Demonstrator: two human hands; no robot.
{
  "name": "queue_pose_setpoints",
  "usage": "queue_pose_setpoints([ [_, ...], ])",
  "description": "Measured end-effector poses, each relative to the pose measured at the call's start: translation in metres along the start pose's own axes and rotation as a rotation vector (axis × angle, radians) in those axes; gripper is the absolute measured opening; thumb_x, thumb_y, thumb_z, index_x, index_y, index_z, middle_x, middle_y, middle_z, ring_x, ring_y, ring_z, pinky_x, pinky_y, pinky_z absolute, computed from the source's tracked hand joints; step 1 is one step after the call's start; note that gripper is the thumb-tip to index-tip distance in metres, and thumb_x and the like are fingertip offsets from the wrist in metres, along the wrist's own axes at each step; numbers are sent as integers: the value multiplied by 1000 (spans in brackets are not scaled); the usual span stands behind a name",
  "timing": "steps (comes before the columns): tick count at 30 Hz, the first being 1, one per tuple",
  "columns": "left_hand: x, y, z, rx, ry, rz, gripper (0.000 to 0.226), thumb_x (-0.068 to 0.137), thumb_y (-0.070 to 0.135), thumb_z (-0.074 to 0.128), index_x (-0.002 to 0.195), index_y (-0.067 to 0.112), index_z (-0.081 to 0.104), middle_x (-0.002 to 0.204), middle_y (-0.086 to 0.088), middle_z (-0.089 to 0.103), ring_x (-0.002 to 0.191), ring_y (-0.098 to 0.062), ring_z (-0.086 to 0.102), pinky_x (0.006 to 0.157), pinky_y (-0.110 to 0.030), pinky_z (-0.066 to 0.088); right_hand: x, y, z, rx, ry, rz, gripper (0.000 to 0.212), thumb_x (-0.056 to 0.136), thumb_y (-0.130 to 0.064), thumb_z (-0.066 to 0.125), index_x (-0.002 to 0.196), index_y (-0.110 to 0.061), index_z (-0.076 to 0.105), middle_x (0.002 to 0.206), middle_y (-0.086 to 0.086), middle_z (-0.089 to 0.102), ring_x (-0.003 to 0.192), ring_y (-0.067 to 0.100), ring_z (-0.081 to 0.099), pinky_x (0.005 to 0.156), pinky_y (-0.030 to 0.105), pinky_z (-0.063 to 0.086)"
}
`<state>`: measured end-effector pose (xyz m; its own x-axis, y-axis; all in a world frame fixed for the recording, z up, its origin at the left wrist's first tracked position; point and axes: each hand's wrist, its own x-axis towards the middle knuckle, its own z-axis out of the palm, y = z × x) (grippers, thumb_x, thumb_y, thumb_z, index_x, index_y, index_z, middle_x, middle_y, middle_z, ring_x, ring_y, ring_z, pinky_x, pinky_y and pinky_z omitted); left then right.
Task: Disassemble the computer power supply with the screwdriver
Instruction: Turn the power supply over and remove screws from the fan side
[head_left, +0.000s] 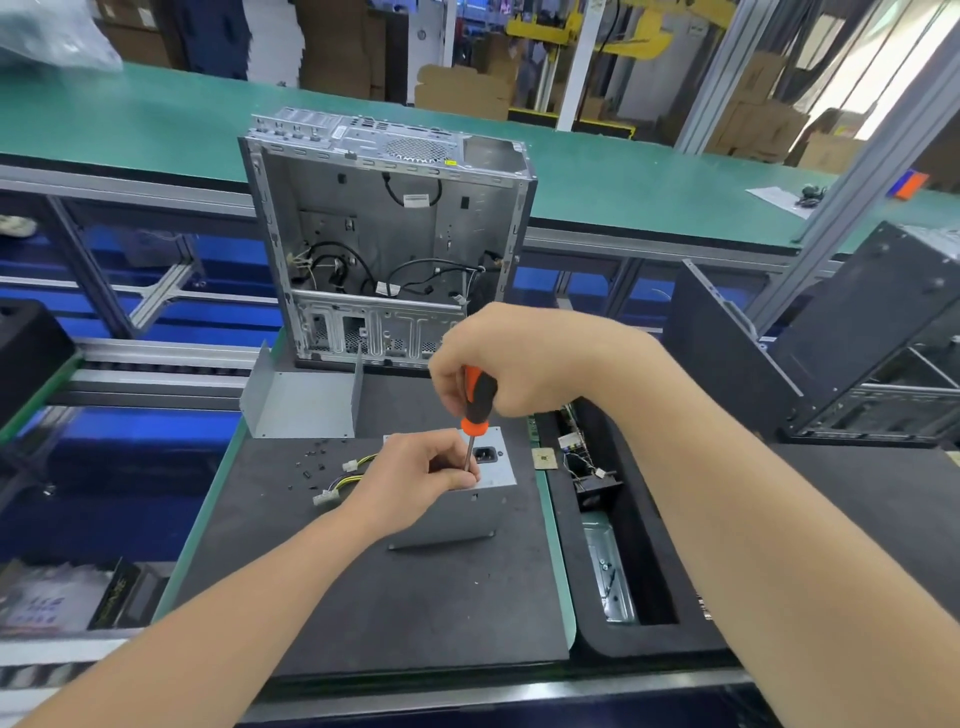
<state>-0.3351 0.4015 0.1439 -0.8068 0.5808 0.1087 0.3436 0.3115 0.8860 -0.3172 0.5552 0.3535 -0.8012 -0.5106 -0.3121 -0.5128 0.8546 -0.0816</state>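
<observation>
Head view: on the black-topped counter (363, 597) the left hand (415, 470) rests on the power supply (501, 472), its grip pinched round the lower shaft of the screwdriver (477, 402). Above it the right hand (524, 358) has a full closed grip on the orange-and-black handle, holding the tool upright beside the socket (488, 454). Loose screws (311, 462) lie to the left. Behind stand a bent metal cover (301, 405) and an open computer case (384, 234).

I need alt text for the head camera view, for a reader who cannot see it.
A right hand grips an orange-and-black screwdriver upright over a grey power supply on a black mat, while the left hand pinches its shaft. An open computer case stands behind it.
</observation>
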Motion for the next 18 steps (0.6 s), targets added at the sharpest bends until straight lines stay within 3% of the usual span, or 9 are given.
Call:
queue_pose_setpoints([
  [2, 0, 1, 0, 1, 5, -2, 36, 87, 8, 78, 72, 37, 65, 87, 10, 78, 85, -9, 73, 82, -19, 54, -1, -2, 6, 3, 65, 46, 21, 86, -29, 72, 106, -29, 65, 98, -9, 61, 97, 15, 56, 76, 36, 52],
  [4, 0, 1, 1, -1, 12, -10, 38, 88, 8, 78, 71, 39, 63, 87, 11, 78, 85, -7, 73, 81, -15, 53, 3, -7, 18, -100, 234, 241, 42, 90, -64, 63, 96, -22, 57, 88, -3, 52, 84, 23, 55, 66, 37, 48],
  [6, 1, 1, 1, 5, 9, -7, 35, 88, 10, 78, 73, 39, 64, 88, 12, 77, 86, -6, 73, 83, -16, 53, 9, -19, 29, -227, 379, 494, 62, 93, -76, 47, 74, -17, 41, 72, -1, 40, 59, 22, 42, 51, 31, 32],
  [9, 1, 1, 0, 15, -13, -10, 27, 88, 13, 77, 78, 36, 67, 89, 11, 78, 88, -10, 73, 87, -26, 56, 15, -21, 40, -130, 433, 622, 61, 98, -67, 51, 69, -17, 32, 69, 1, 40, 53, 19, 34, 46, 29, 23],
  [12, 0, 0, -1, 10, -32, -12, 15, 89, 19, 76, 84, 33, 71, 88, 11, 77, 87, -8, 72, 82, -20, 55, 10, -4, 33, -44, 335, 343, 34, 95, -42, 66, 83, -17, 47, 77, -1, 52, 67, 25, 51, 50, 30, 32],
  [15, 0, 2, -2, -5, -41, -6, 12, 90, 19, 75, 87, 30, 73, 88, 11, 76, 85, -6, 71, 79, -12, 51, -1, 8, 10, 64, 162, 40, 11, 87, -23, 76, 86, -23, 65, 82, -12, 64, 82, 11, 61, 67, 29, 48],
  [18, 0, 4, -1, -40, -36, -24, 15, 90, 12, 76, 84, 26, 73, 88, 8, 77, 84, -5, 71, 80, -12, 51, -2, 15, 3, 24, 62, -80, 22, 81, -6, 77, 81, -27, 73, 98, -11, 62, 90, 8, 60, 78, 27, 50],
])
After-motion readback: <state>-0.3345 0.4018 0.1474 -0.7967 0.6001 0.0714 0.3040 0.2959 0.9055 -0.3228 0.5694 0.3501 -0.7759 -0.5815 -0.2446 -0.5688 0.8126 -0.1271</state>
